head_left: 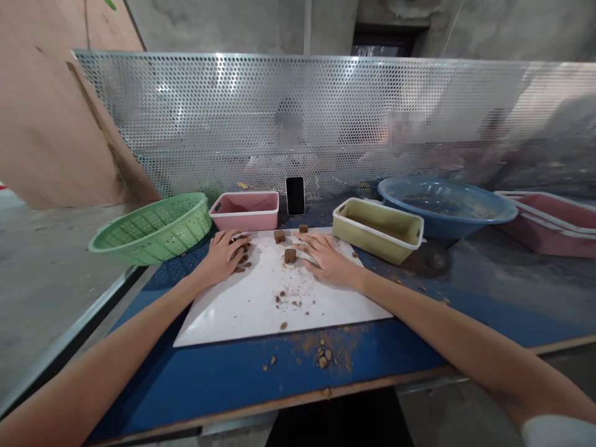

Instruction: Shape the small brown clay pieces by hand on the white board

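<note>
My left hand lies with fingers spread over small brown lumps at the left side of a white board. At the board's right side my right hand rests palm down, its fingers apart and pointing at the brown blocks. One brown block sits just left of its fingertips. Farther back are a second block and a third block, which is just beyond the fingers. Brown crumbs are scattered across the middle of the board.
Behind the board stand a pink basket, a black phone and a yellow-green basket. A green colander is at left; a blue basin and pink baskets are at right. Small stones lie on the blue table.
</note>
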`<state>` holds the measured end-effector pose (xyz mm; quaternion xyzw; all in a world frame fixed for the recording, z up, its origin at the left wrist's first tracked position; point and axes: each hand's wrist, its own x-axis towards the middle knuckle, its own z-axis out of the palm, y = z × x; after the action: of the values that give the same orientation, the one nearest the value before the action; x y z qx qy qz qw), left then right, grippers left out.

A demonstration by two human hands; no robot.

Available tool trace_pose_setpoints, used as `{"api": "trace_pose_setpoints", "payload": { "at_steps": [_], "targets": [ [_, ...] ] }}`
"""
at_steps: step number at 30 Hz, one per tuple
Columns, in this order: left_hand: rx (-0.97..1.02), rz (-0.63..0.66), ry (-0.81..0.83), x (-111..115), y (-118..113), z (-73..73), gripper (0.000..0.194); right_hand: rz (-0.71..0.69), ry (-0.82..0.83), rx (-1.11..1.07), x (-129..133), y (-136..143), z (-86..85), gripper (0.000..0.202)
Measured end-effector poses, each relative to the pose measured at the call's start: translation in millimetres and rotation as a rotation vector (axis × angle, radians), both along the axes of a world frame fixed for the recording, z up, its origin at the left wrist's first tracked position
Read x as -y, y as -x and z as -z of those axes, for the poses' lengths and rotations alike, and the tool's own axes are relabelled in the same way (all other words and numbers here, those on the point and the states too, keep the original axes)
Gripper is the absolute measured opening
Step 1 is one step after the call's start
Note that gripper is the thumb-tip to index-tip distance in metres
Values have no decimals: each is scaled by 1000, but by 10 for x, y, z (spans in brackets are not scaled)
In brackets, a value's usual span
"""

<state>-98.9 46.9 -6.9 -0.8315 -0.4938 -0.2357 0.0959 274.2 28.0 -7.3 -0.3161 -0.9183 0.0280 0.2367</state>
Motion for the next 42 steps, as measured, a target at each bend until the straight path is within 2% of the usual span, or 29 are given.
{"api": "trace_pose_setpoints", "payload": {
  "at_steps": [5,9,12,15,18,23,31,42],
  "targets": [
    [-97,56,10,61,-1,-110,36,-8,2,8,6,8,-18,46],
    [3,123,3,123,-1,-219,36,-14,2,9,0,5,-17,44],
    [61,43,-5,159,-7,-291,40,-18,-2,8,0,-4,-23,42],
    [-43,-94,126,184,-22,-326,40,-23,2,21,16,-5,-47,42],
    [-106,-128,243,193,-38,-303,47,-23,3,29,38,8,-70,41],
    [-35,-73,221,178,-42,-223,47,-17,-19,10,50,25,-70,37],
    [157,-20,220,180,-30,-182,41,7,18,-12,50,30,-79,38],
    [177,-29,208,157,-20,-132,42,25,41,-17,23,0,-58,45]
  ]
}}
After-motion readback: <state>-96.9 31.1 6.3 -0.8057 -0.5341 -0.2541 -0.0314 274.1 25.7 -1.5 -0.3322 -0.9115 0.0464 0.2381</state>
